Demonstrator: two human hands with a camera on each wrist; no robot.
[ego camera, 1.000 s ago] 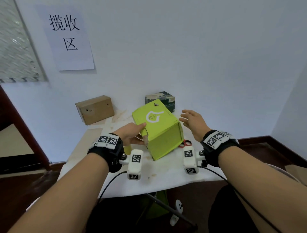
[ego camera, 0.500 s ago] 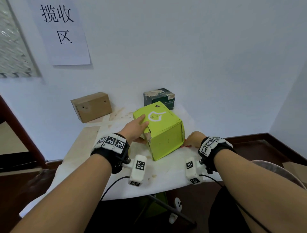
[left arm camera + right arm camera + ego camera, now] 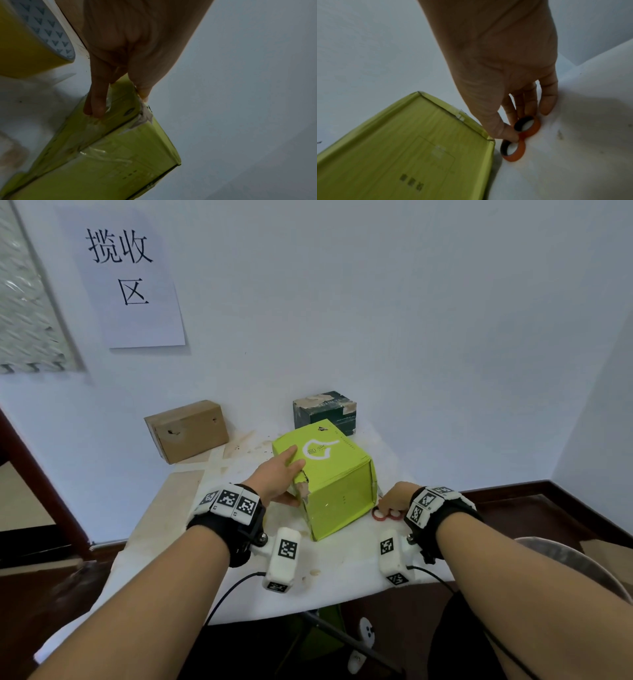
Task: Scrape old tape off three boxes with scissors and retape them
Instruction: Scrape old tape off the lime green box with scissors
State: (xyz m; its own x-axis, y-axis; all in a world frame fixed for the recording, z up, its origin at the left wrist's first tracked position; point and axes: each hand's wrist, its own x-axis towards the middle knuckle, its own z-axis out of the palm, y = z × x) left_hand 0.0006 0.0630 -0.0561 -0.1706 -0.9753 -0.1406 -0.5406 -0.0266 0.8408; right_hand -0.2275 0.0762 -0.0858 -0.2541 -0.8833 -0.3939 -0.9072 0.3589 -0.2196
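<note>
A lime-green box [image 3: 337, 491] stands on the white table [image 3: 342, 583], with old clear tape and torn paper along its near left edge [image 3: 144, 119]. My left hand [image 3: 291, 470] grips its top left corner, fingers flat on the top and thumb on the side face. Red-handled scissors [image 3: 387, 513] lie on the table just right of the box. My right hand [image 3: 518, 121] reaches down and pinches the scissors' handle rings [image 3: 520, 136] between thumb and fingers; the blades are hidden. A yellowish tape roll [image 3: 25, 40] sits close to my left wrist.
A brown cardboard box [image 3: 186, 431] and a dark green box [image 3: 325, 410] stand against the back wall. A paper sign [image 3: 130, 278] hangs on the wall. A grey round object [image 3: 565, 559] is at the lower right, beyond the table edge.
My right hand came down from beside the green box's upper right to the scissors on the table. My left hand slid up onto the box's top.
</note>
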